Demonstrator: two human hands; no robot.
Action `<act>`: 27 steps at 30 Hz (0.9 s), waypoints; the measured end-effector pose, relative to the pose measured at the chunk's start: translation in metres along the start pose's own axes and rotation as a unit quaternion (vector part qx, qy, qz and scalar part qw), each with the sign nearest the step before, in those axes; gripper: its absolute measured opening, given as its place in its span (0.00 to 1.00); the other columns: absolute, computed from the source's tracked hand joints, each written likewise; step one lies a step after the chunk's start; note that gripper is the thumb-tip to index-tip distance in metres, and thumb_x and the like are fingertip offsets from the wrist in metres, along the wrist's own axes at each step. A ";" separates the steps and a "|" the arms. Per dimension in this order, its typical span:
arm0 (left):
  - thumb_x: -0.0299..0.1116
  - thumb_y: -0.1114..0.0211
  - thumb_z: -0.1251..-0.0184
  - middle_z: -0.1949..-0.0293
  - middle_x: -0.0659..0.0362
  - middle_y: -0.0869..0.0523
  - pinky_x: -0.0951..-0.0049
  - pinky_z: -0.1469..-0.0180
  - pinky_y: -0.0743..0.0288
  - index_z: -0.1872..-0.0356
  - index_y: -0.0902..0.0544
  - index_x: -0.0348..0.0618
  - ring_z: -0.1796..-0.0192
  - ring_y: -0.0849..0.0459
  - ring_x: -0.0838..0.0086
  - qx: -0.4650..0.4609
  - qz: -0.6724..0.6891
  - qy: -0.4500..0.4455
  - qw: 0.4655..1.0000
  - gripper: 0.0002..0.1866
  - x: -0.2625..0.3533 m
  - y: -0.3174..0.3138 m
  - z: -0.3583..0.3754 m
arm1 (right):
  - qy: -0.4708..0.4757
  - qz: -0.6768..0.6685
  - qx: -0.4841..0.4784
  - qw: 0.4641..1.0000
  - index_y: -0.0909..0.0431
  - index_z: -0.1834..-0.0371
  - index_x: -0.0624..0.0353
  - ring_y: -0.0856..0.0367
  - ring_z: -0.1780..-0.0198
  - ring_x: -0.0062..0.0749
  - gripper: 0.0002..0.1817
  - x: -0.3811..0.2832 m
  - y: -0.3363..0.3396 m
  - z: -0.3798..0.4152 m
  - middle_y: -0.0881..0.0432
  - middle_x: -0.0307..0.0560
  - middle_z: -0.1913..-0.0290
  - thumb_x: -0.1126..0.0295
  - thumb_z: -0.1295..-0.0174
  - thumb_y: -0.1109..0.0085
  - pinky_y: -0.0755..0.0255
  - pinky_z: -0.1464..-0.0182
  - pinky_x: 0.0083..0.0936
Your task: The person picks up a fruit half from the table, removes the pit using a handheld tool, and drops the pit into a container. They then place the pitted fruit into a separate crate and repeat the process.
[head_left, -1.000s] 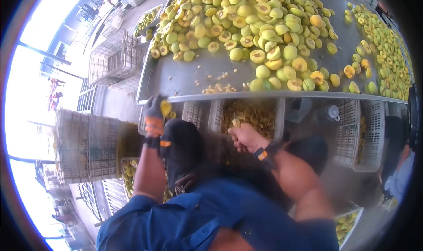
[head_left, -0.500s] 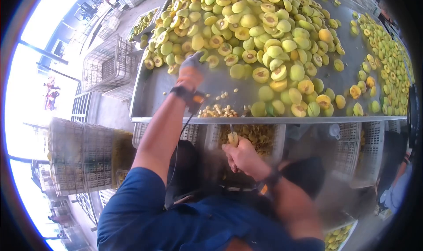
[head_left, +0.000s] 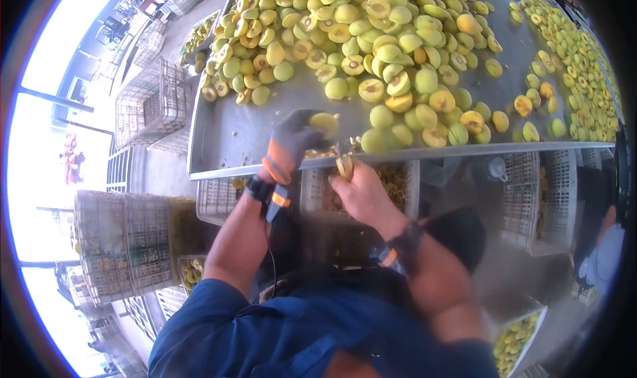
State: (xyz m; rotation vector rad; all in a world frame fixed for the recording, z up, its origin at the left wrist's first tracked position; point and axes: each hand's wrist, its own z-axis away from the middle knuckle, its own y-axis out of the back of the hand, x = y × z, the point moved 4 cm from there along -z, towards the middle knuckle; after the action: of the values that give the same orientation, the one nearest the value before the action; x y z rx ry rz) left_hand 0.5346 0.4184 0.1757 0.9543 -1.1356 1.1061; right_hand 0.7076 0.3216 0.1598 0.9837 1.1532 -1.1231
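Note:
My left hand point(head_left: 292, 139), in a dark glove with an orange cuff, grips a yellow-green fruit point(head_left: 324, 122) at the near edge of the steel table point(head_left: 225, 136). My bare right hand point(head_left: 358, 191) is closed around a small knife handle point(head_left: 345, 166), its short blade pointing up close to the fruit. A large heap of whole and halved yellow-green fruit point(head_left: 371, 40) covers the table beyond my hands. Loose pits point(head_left: 318, 154) lie at the table edge between my hands.
White slotted crates point(head_left: 398, 179) hang under the table edge, one holding pits and scraps. Stacked wire and plastic crates point(head_left: 126, 239) stand at left. A crate of fruit point(head_left: 517, 338) sits at lower right. Another person's sleeve point(head_left: 600, 265) shows at far right.
My left hand reached up into the fruit heap, then came back to the table edge holding a fruit. My right hand rose with the knife to meet it.

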 end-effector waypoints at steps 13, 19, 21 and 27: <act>0.22 0.27 0.28 0.50 0.53 0.07 0.73 0.46 0.14 0.42 0.13 0.31 0.50 0.10 0.74 0.193 -0.092 -0.100 0.972 0.16 -0.003 -0.044 0.094 | 0.044 0.095 0.018 0.994 0.20 0.44 0.69 0.13 0.47 0.60 0.13 0.003 -0.007 0.022 0.11 0.66 0.53 0.74 0.28 0.41 0.22 0.42 0.45; 0.27 0.22 0.33 0.58 0.53 0.07 0.70 0.53 0.15 0.47 0.13 0.36 0.57 0.10 0.73 0.204 -0.109 -0.158 0.960 0.15 0.001 -0.042 0.096 | 0.134 0.074 -0.036 0.988 0.20 0.46 0.68 0.15 0.45 0.71 0.12 0.004 -0.009 0.014 0.13 0.74 0.51 0.74 0.26 0.47 0.21 0.44 0.55; 0.27 0.22 0.32 0.58 0.53 0.07 0.70 0.52 0.15 0.48 0.14 0.36 0.57 0.10 0.73 0.202 -0.150 -0.166 0.953 0.16 0.008 -0.043 0.101 | 0.126 0.100 -0.041 0.986 0.20 0.46 0.68 0.16 0.45 0.74 0.13 -0.003 -0.005 0.015 0.14 0.75 0.50 0.73 0.26 0.49 0.20 0.45 0.57; 0.21 0.25 0.29 0.50 0.53 0.07 0.71 0.46 0.13 0.40 0.15 0.33 0.50 0.09 0.73 0.167 -0.084 -0.138 0.973 0.17 -0.009 -0.032 0.092 | 0.161 0.122 -0.027 0.979 0.23 0.47 0.67 0.12 0.56 0.48 0.09 0.000 -0.002 0.013 0.10 0.54 0.58 0.75 0.25 0.46 0.19 0.50 0.46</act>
State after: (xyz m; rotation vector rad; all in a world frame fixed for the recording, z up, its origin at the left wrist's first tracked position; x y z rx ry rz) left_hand 0.5475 0.3214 0.1822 1.4783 -1.0831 1.0651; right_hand 0.7077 0.3088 0.1622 1.2604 1.2708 -0.7498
